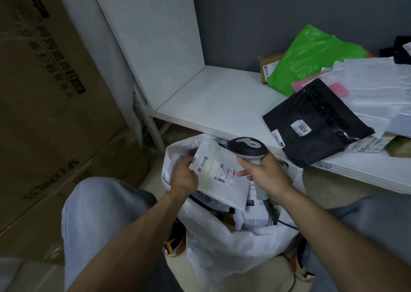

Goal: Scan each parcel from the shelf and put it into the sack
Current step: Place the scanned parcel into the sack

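Several parcels [255,214] lie in the sack [222,242], more wait on the shelf [211,96]; the left hand [183,176] pinches a white mailer [220,165], the right hand [264,174] clasps the scanner [246,147].

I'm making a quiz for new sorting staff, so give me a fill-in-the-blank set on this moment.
1. The right hand grips a handheld barcode ___.
2. The labelled parcel in the left hand, over the sack, is ___.
3. The black parcel on the shelf bears a sticker reading ___.
4. The plastic bag lying on the cardboard box is bright ___.
Missing words: scanner; white; 3004; green.
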